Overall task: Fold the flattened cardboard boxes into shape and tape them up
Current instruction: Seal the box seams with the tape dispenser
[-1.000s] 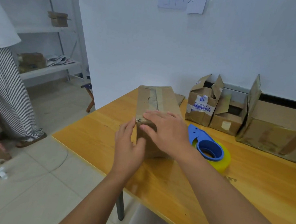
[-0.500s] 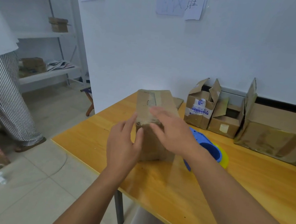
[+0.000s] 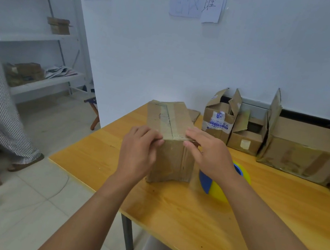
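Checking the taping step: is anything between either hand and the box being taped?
Nothing visible. The left hand and right hand both already touch the taped cardboard box at its near top edge.
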